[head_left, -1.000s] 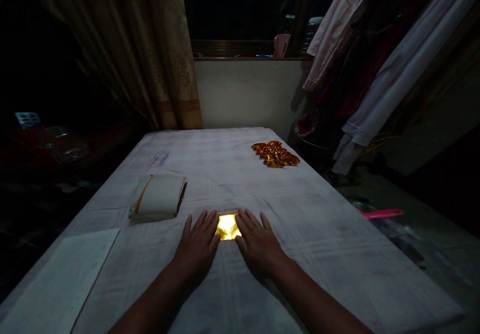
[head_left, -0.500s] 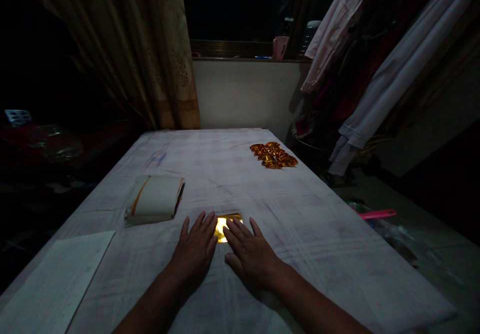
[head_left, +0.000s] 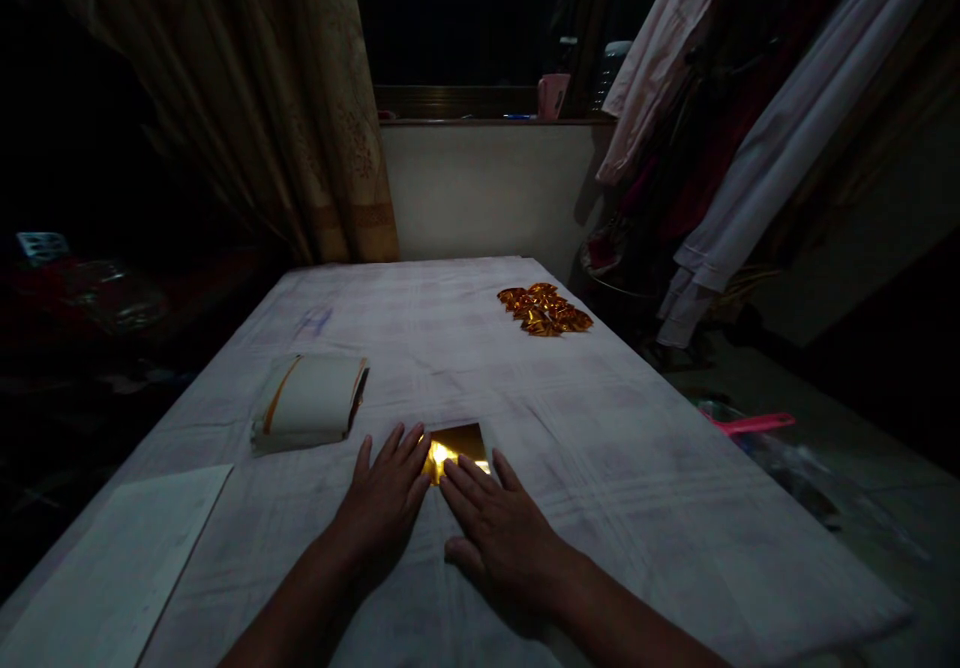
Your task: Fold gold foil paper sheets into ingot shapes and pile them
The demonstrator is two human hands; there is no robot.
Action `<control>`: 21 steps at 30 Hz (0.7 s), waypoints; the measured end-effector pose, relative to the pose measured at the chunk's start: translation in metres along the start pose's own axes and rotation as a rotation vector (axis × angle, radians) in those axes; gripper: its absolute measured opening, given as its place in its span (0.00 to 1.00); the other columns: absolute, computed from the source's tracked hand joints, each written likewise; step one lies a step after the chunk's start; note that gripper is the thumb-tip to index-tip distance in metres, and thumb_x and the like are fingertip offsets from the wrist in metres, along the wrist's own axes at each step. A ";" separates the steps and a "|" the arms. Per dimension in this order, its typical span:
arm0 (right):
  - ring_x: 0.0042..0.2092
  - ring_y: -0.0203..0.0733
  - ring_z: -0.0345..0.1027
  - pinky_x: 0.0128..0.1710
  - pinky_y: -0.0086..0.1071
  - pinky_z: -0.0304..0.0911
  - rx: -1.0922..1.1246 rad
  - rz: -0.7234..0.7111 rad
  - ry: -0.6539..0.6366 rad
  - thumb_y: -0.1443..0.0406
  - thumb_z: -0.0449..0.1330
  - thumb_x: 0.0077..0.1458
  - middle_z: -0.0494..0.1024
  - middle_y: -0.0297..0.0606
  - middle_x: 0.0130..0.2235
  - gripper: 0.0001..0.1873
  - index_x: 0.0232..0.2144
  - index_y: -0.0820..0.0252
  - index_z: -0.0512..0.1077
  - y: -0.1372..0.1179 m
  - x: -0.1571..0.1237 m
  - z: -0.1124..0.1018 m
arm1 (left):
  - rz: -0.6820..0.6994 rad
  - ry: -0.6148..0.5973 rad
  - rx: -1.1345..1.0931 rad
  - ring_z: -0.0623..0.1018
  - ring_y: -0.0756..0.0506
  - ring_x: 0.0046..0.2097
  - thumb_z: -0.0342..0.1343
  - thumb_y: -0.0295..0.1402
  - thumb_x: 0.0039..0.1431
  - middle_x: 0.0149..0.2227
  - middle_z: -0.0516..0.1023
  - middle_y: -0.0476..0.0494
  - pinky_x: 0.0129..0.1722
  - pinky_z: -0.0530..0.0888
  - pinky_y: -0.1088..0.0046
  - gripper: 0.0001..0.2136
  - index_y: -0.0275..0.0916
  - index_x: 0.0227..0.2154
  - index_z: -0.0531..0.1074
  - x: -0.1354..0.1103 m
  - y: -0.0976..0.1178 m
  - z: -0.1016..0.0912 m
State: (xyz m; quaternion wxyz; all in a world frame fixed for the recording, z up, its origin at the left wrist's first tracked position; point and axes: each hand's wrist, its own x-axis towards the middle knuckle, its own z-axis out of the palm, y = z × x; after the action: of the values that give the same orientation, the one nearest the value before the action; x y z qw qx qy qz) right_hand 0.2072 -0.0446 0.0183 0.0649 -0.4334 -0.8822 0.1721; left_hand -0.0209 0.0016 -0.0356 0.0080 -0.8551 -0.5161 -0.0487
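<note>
A small sheet of shiny gold foil paper point(head_left: 463, 440) lies flat on the cloth-covered table, between my hands. My left hand point(head_left: 386, 493) rests palm down with fingers stretched, its fingertips at the left edge of the sheet. Spread over the near right part of the foil is my right hand point(head_left: 499, 533), also palm down, covering that corner. Farther off, near the table's right edge, a pile of folded gold foil pieces point(head_left: 544, 310) catches the light.
A thick stack of bent paper point(head_left: 311, 403) sits left of my hands. White paper point(head_left: 112, 568) covers the near left corner of the table point(head_left: 675, 508). Hanging clothes point(head_left: 780, 148) flank the right side; a curtain point(head_left: 300, 98) hangs at the back left.
My right hand has slid slightly toward me and left. More of the foil's far part now shows, and its far edge looks flatter.
</note>
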 end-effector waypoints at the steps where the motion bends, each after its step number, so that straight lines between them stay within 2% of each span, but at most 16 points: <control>1: 0.72 0.52 0.45 0.71 0.58 0.35 0.008 0.000 -0.016 0.50 0.49 0.69 0.52 0.44 0.71 0.33 0.70 0.57 0.55 -0.001 -0.001 -0.001 | 0.001 -0.009 -0.003 0.58 0.36 0.71 0.39 0.38 0.72 0.70 0.60 0.39 0.67 0.52 0.44 0.24 0.45 0.68 0.58 0.000 -0.001 0.000; 4: 0.72 0.52 0.44 0.71 0.59 0.35 0.019 0.049 -0.053 0.50 0.48 0.69 0.53 0.45 0.71 0.32 0.69 0.57 0.56 0.005 -0.010 -0.006 | 0.009 -0.008 -0.014 0.58 0.36 0.71 0.39 0.37 0.72 0.70 0.60 0.39 0.67 0.51 0.44 0.24 0.45 0.69 0.58 0.000 -0.004 0.002; 8: 0.72 0.52 0.44 0.70 0.60 0.34 -0.005 0.109 -0.025 0.54 0.50 0.69 0.52 0.44 0.71 0.31 0.70 0.56 0.55 0.024 -0.028 -0.008 | 0.028 -0.017 -0.036 0.58 0.37 0.71 0.39 0.37 0.72 0.70 0.59 0.39 0.68 0.51 0.44 0.24 0.45 0.69 0.58 0.002 -0.008 0.001; 12: 0.72 0.53 0.45 0.70 0.60 0.35 -0.004 0.108 0.045 0.54 0.52 0.68 0.53 0.43 0.71 0.31 0.69 0.54 0.56 0.034 -0.035 -0.001 | 0.028 -0.098 -0.066 0.58 0.36 0.71 0.40 0.38 0.71 0.70 0.57 0.38 0.67 0.54 0.44 0.25 0.46 0.69 0.57 0.004 -0.014 -0.010; 16: 0.72 0.54 0.46 0.70 0.60 0.36 -0.019 0.097 0.065 0.55 0.52 0.68 0.54 0.43 0.71 0.31 0.69 0.53 0.56 0.033 -0.034 0.003 | -0.036 -0.159 -0.055 0.58 0.34 0.71 0.43 0.38 0.69 0.71 0.56 0.36 0.64 0.58 0.42 0.26 0.45 0.69 0.57 0.000 -0.027 -0.021; 18: 0.71 0.54 0.47 0.70 0.60 0.37 -0.034 0.106 0.072 0.54 0.52 0.68 0.55 0.44 0.71 0.31 0.69 0.55 0.57 0.031 -0.033 0.003 | -0.063 -0.104 -0.052 0.60 0.34 0.70 0.46 0.37 0.67 0.70 0.58 0.36 0.63 0.61 0.42 0.26 0.46 0.68 0.59 -0.004 -0.028 -0.023; 21: 0.71 0.55 0.49 0.69 0.60 0.40 -0.053 0.100 0.083 0.53 0.53 0.68 0.58 0.45 0.70 0.31 0.68 0.56 0.58 0.031 -0.031 0.000 | -0.054 0.107 -0.093 0.65 0.35 0.67 0.48 0.37 0.67 0.68 0.64 0.36 0.62 0.64 0.45 0.25 0.45 0.66 0.61 -0.008 -0.012 -0.026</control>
State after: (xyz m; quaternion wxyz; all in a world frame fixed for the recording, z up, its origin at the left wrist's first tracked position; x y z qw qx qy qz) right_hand 0.2487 -0.0515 0.0080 0.0813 -0.4852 -0.8603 0.1338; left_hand -0.0371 -0.0017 -0.0109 -0.0055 -0.8365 -0.5349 -0.1186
